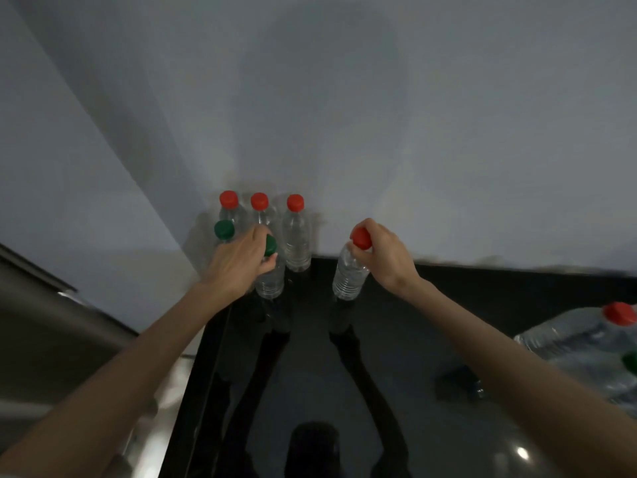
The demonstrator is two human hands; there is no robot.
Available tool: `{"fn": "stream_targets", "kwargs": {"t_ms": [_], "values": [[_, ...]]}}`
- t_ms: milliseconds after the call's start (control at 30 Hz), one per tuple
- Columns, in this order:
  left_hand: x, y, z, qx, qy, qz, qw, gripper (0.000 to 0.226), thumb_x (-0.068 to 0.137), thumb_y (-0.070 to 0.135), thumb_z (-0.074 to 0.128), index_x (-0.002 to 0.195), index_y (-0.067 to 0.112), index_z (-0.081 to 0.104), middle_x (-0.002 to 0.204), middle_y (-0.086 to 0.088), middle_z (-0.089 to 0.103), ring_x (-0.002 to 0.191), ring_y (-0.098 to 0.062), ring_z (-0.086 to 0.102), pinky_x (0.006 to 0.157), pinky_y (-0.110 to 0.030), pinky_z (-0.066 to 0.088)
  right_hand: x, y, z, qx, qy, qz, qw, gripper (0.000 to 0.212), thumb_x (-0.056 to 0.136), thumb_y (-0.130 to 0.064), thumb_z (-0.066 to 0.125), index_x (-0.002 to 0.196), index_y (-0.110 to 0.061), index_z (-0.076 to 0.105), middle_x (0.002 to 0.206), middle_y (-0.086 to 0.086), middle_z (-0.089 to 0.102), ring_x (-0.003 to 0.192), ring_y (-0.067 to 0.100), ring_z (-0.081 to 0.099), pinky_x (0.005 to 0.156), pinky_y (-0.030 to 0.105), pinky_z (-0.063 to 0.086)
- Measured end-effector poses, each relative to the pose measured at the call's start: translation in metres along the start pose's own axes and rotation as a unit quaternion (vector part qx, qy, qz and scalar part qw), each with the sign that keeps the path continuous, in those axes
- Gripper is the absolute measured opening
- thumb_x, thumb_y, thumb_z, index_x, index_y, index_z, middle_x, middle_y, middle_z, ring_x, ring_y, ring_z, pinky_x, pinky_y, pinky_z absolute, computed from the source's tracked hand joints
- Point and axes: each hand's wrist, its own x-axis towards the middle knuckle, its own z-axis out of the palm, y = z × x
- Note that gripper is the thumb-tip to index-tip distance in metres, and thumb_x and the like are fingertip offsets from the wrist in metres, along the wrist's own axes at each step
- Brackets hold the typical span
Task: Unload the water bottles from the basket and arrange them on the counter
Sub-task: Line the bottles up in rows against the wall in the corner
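Clear water bottles stand on the glossy black counter (396, 374) against the wall. Three red-capped bottles (295, 232) form the back row. A green-capped bottle (224, 230) stands in front of them at the left. My left hand (238, 260) grips the neck of a second green-capped bottle (270, 281) beside it. My right hand (382, 253) holds a red-capped bottle (348, 274) by its cap, tilted, its base on or just above the counter to the right of the group. More bottles (593, 350) lie heaped at the right edge; I cannot make out the basket.
A pale wall (344, 115) rises directly behind the bottles. Left of the counter is a grey-brown surface (51, 339) with a metal edge. The counter reflects my arms and head.
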Motion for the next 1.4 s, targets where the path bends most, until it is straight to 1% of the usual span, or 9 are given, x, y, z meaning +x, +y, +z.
{"fn": "stream_targets", "kwargs": {"t_ms": [233,500,733,867,967,1067,1167,1300,1400], "values": [[0.022,-0.023,0.011,-0.014,0.001,-0.006,1.000,0.018,0.093,0.026,0.054,0.099,0.011,0.044,0.088,-0.002,0.049,0.070,-0.015,0.052,0.055,-0.024,0.035,0.047,-0.008,0.026,-0.013,-0.007,0.004,1.000,0.025,0.091,-0.026,0.061,0.110,-0.013,0.051,0.106,0.008,0.060,0.091,0.023,0.056,0.081,0.042,0.052],[0.041,-0.035,0.020,-0.007,0.015,0.007,1.000,0.025,0.093,0.030,0.053,0.105,0.009,0.047,0.094,-0.005,0.052,0.072,-0.018,0.056,0.054,-0.028,0.040,0.087,-0.014,0.049,-0.008,0.003,0.004,1.000,0.024,0.091,-0.019,0.061,0.110,-0.006,0.053,0.106,0.015,0.057,0.090,0.028,0.056,0.078,0.034,0.045],[0.033,-0.038,0.026,-0.015,0.074,0.012,0.997,0.037,0.089,0.034,0.058,0.116,0.010,0.054,0.100,-0.006,0.054,0.073,-0.019,0.058,0.051,-0.024,0.037,0.091,-0.006,0.051,0.045,-0.003,0.033,0.998,0.039,0.090,-0.012,0.063,0.125,-0.008,0.047,0.122,0.017,0.050,0.095,0.016,0.047,0.083,0.022,0.035],[0.027,-0.040,0.022,-0.090,0.071,0.008,0.993,0.044,0.087,0.027,0.064,0.126,0.015,0.050,0.108,-0.005,0.050,0.090,-0.020,0.057,0.065,-0.030,0.048,0.081,-0.010,0.049,0.042,0.003,0.044,0.998,0.048,0.088,-0.009,0.063,0.131,-0.014,0.042,0.121,0.015,0.048,0.094,0.020,0.053,0.084,0.030,0.046],[0.019,-0.045,0.011,-0.135,0.108,0.003,0.985,0.043,0.082,0.018,0.071,0.121,0.015,0.056,0.112,-0.006,0.050,0.102,-0.022,0.054,0.081,-0.038,0.050,0.071,-0.017,0.041,-0.007,-0.016,0.046,0.999,0.052,0.088,-0.016,0.063,0.133,-0.019,0.038,0.119,0.013,0.051,0.098,0.028,0.057,0.083,0.043,0.051],[0.008,-0.053,0.002,-0.119,0.156,-0.042,0.980,0.043,0.082,0.023,0.071,0.122,0.017,0.057,0.114,-0.006,0.050,0.103,-0.020,0.053,0.072,-0.028,0.044,0.061,-0.037,0.035,-0.035,-0.012,0.029,0.999,0.048,0.089,-0.020,0.061,0.133,-0.018,0.041,0.121,0.012,0.050,0.098,0.029,0.058,0.081,0.042,0.050],[-0.002,-0.064,0.002,-0.138,0.156,-0.096,0.973,0.051,0.084,0.026,0.069,0.131,0.021,0.051,0.119,-0.006,0.048,0.104,-0.018,0.053,0.067,-0.029,0.044,0.053,-0.066,0.041,-0.029,-0.058,-0.027,0.998,0.041,0.091,-0.024,0.059,0.130,-0.018,0.048,0.121,0.008,0.051,0.093,0.026,0.058,0.081,0.039,0.048],[-0.002,-0.075,0.012,-0.227,0.119,-0.130,0.958,0.055,0.087,0.022,0.067,0.137,0.019,0.045,0.132,-0.006,0.045,0.117,-0.020,0.048,0.089,-0.035,0.044,0.055,-0.092,0.068,-0.050,-0.129,-0.096,0.986,0.048,0.092,-0.026,0.058,0.137,-0.021,0.042,0.124,0.009,0.050,0.097,0.027,0.059,0.081,0.039,0.049],[-0.002,-0.077,0.021,-0.276,0.094,-0.118,0.949,0.038,0.090,0.020,0.062,0.126,0.016,0.051,0.121,-0.002,0.054,0.112,-0.018,0.052,0.094,-0.037,0.046,0.061,-0.101,0.087,-0.041,-0.162,-0.071,0.983,0.049,0.094,-0.023,0.056,0.139,-0.021,0.037,0.118,0.013,0.059,0.099,0.030,0.061,0.085,0.041,0.050]]}}
